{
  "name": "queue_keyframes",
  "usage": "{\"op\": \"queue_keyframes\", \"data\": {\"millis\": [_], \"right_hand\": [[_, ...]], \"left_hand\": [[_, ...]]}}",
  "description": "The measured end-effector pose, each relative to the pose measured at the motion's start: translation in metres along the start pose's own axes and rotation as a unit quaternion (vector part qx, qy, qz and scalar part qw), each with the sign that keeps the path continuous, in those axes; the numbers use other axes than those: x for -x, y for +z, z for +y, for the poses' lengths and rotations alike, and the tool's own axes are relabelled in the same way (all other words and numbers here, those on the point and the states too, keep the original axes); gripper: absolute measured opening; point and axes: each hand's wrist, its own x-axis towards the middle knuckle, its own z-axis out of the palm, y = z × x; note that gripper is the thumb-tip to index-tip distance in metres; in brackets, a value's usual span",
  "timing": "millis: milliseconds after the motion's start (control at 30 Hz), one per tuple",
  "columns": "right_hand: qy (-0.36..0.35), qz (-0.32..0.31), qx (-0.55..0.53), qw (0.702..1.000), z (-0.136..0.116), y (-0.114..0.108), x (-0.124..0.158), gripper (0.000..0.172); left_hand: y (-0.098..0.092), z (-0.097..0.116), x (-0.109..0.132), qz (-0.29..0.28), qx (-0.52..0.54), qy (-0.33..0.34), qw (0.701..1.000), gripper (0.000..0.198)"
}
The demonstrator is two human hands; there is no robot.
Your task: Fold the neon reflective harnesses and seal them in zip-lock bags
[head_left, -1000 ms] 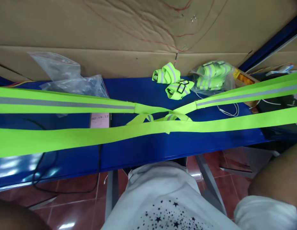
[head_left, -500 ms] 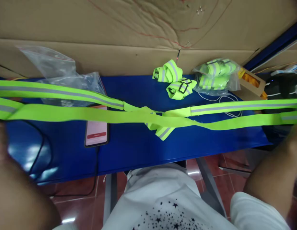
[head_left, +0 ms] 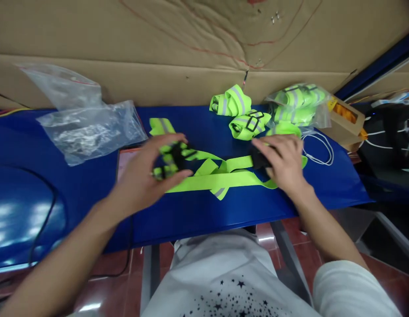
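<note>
Head view: two bare hands bunch a neon yellow-green webbing strap (head_left: 224, 177) on a glossy blue table (head_left: 197, 211).

The left hand (head_left: 145, 178) pinches a folded clump of the strap with a black part, blurred and hard to make out. The right hand (head_left: 285, 164) curls shut over the strap's right end and a black buckle (head_left: 258, 158). The slack middle lies flat between them, its grey reflective stripe showing at a fold. Far right, two rolled strap bundles (head_left: 239, 112) sit beside a clear plastic bag (head_left: 298, 105) stuffed with more of them. Far left lie crumpled empty-looking clear bags (head_left: 82, 125). A phone (head_left: 124, 155) is mostly hidden behind the left hand. A creased cardboard wall (head_left: 178, 48) backs the table.
</note>
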Motion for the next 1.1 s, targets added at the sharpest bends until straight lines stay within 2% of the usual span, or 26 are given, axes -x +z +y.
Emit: {"op": "queue_keyframes", "data": {"millis": [67, 133, 200, 333, 467, 600, 933, 1100], "right_hand": [[-0.036, -0.046, -0.025, 0.998, -0.022, 0.01, -0.021, 0.064], [-0.051, -0.074, -0.032, 0.995, -0.034, 0.015, -0.036, 0.061], [-0.056, -0.077, -0.03, 0.995, -0.04, 0.019, -0.042, 0.056], [-0.051, -0.082, -0.067, 0.993, -0.046, 0.028, -0.04, 0.06], [0.008, -0.092, -0.125, 0.988, -0.052, 0.032, -0.034, 0.071], [0.028, -0.084, -0.137, 0.987, -0.054, 0.031, -0.033, 0.077], [0.013, -0.106, -0.085, 0.991, -0.059, 0.026, -0.034, 0.061], [-0.002, -0.116, -0.063, 0.991, -0.071, 0.024, -0.039, 0.058]], "left_hand": [[0.018, 0.008, -0.002, -0.04, 0.004, 0.033, 0.999, 0.053], [0.03, 0.015, -0.004, -0.053, 0.021, 0.047, 0.997, 0.052], [0.036, 0.018, -0.004, -0.046, 0.037, 0.039, 0.998, 0.051], [0.039, 0.013, 0.003, -0.034, 0.036, 0.035, 0.998, 0.049], [0.043, 0.01, 0.01, -0.029, 0.02, 0.057, 0.998, 0.05], [0.045, 0.012, 0.013, -0.013, 0.036, 0.017, 0.999, 0.054], [0.048, 0.01, 0.015, -0.013, 0.01, 0.031, 0.999, 0.061], [0.046, 0.02, 0.008, -0.008, 0.002, 0.056, 0.998, 0.062]]}}
